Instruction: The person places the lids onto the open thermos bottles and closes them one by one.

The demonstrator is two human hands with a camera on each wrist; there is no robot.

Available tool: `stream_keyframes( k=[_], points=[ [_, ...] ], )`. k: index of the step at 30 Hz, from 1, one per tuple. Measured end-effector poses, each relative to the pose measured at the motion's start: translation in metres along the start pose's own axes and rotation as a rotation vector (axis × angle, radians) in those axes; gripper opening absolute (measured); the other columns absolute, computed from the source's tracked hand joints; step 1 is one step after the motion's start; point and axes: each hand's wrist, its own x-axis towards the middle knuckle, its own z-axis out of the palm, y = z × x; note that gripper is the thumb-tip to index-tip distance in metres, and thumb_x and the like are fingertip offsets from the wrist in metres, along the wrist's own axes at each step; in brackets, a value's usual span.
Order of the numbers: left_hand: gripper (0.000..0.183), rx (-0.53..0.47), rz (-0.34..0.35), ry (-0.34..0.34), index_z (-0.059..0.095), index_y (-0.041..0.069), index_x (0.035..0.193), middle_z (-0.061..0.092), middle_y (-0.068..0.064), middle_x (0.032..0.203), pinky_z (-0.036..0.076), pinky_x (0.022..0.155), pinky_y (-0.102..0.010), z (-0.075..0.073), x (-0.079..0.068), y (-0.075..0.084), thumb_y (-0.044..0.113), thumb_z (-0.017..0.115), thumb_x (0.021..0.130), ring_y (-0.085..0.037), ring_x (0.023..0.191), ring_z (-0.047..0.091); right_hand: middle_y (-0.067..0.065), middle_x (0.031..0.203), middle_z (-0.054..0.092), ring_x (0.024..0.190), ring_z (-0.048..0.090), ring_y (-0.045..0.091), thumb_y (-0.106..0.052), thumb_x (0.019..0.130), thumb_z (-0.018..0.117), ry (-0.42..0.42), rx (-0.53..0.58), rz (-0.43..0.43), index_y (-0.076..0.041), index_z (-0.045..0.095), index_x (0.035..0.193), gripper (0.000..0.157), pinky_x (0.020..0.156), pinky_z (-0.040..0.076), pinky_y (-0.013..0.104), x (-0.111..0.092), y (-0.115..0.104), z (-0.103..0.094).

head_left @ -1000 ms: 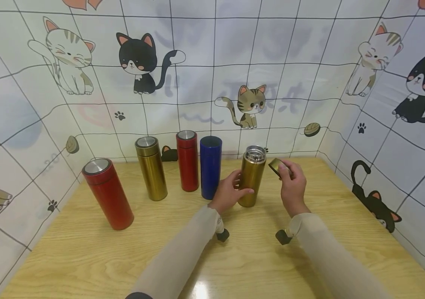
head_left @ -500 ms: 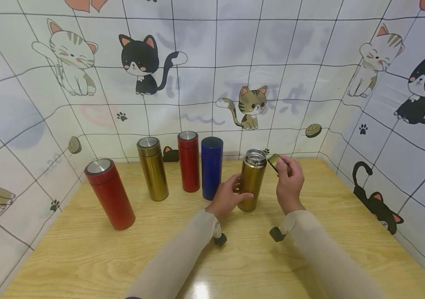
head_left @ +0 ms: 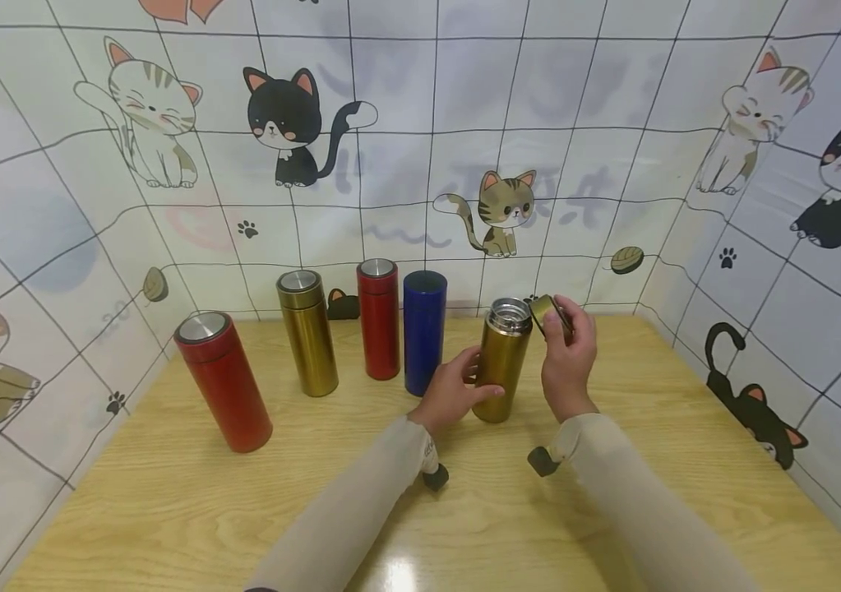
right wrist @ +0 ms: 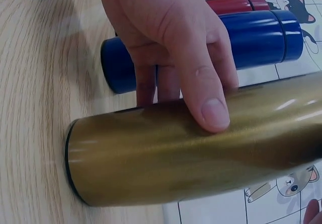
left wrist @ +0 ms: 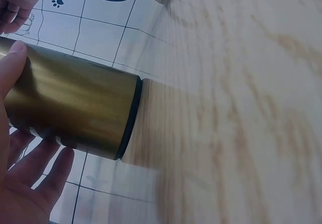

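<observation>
An uncapped gold thermos flask (head_left: 503,358) stands at the right of the group, its steel neck (head_left: 510,316) showing. My left hand (head_left: 453,390) grips its body from the left, thumb across the near side and fingers round the far side. In the left wrist view, the lower part of the gold flask (left wrist: 80,103) meets the table. Just right of the neck, my right hand (head_left: 570,362) pinches the gold lid (head_left: 544,311), held tilted and slightly apart from the flask. The right wrist view shows the left thumb lying along the gold flask (right wrist: 201,153).
Left of the gripped flask stand a blue flask (head_left: 423,329), a thin red flask (head_left: 379,321), a second gold flask (head_left: 311,349) and a wider red flask (head_left: 228,386). The wooden table (head_left: 464,526) ends at a cat-printed wall covering (head_left: 390,164).
The right hand has brought the lid left, towards the flask's neck. The left hand keeps its grip, and the flask has come slightly nearer. The view has shifted a little.
</observation>
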Motion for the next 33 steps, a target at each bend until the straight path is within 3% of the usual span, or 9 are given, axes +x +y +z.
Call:
stream_keyframes(
  k=[8,14,18,27,33],
  points=[
    [0.075,-0.011,-0.004,-0.008,0.045,0.026,0.145,0.057,-0.001,0.136,0.052,0.091,-0.032,-0.001,-0.001,0.001,0.035,0.081,0.079,-0.017,0.112,0.062,-0.002,0.113,0.048,0.101,0.048,0.01,-0.005,0.099,0.051,-0.031,0.03,-0.013,0.015,0.043,0.131,0.038,0.087,0.045,0.019,-0.001,-0.001,0.006],
    [0.074,-0.017,-0.027,-0.017,0.045,0.027,0.144,0.056,0.0,0.137,0.052,0.091,-0.031,-0.003,-0.003,0.003,0.036,0.08,0.08,-0.016,0.113,0.061,0.021,0.12,0.049,0.103,0.048,0.007,-0.002,0.096,0.054,-0.039,-0.025,-0.076,0.014,0.044,0.131,0.039,0.089,0.041,0.021,-0.001,-0.005,0.009],
    [0.074,-0.031,-0.051,-0.031,0.045,0.028,0.144,0.056,0.003,0.137,0.052,0.09,-0.03,-0.005,-0.004,0.003,0.036,0.08,0.079,-0.015,0.113,0.061,0.03,0.119,0.047,0.098,0.048,0.007,0.001,0.093,0.057,-0.038,-0.077,-0.131,0.015,0.045,0.13,0.041,0.082,0.039,0.019,-0.001,-0.007,0.011],
    [0.076,-0.058,-0.069,-0.041,0.045,0.028,0.145,0.055,0.004,0.138,0.051,0.091,-0.031,-0.008,-0.006,0.001,0.039,0.08,0.079,-0.016,0.115,0.06,0.03,0.115,0.047,0.092,0.045,0.011,0.002,0.09,0.06,-0.067,-0.115,-0.178,0.014,0.046,0.129,0.044,0.076,0.036,0.02,-0.002,-0.01,0.013],
    [0.076,-0.055,-0.053,-0.052,0.044,0.028,0.145,0.055,0.004,0.137,0.051,0.092,-0.031,-0.008,-0.006,0.001,0.04,0.08,0.079,-0.016,0.115,0.06,0.023,0.116,0.049,0.096,0.044,0.013,-0.001,0.089,0.064,-0.082,-0.125,-0.212,0.006,0.048,0.132,0.046,0.077,0.036,0.021,0.006,0.014,0.011]
  ],
)
